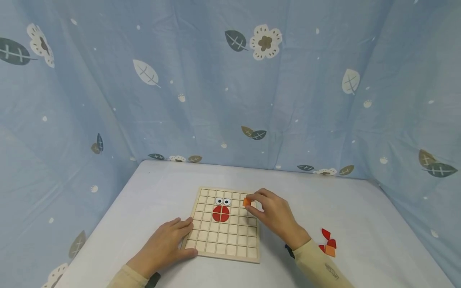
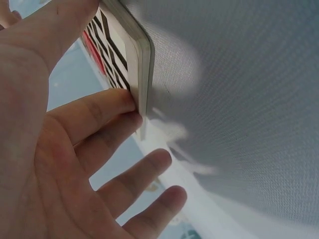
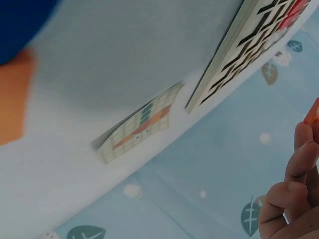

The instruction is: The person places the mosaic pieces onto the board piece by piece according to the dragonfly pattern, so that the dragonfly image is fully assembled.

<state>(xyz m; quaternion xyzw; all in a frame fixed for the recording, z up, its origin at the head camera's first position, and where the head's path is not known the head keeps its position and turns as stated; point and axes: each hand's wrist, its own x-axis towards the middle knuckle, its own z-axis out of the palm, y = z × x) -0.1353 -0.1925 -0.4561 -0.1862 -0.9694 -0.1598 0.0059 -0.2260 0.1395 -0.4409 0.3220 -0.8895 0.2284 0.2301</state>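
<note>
My right hand [image 1: 275, 212] pinches an orange square tile [image 1: 246, 202] between thumb and fingertips, over the upper right part of a wooden grid board [image 1: 227, 240]. That tile [image 3: 312, 113] shows at the right edge of the right wrist view. My left hand [image 1: 163, 246] touches the board's near left corner, with fingers along the left edge and the thumb at the front edge. In the left wrist view two fingers [image 2: 112, 107] meet the board's rim, the other two stand apart from it. On the board sit two eye tiles [image 1: 223, 201] above a red disc of quarter pieces [image 1: 221, 213].
Right of the board lie several loose tiles: red rounded pieces [image 1: 331, 243] and an orange square [image 1: 329, 251]. The right wrist view shows a printed card [image 3: 139, 130] on the white table [image 1: 173, 180], plus a blurred blue shape [image 3: 22, 25]. A patterned blue curtain [image 1: 216, 100] surrounds the table.
</note>
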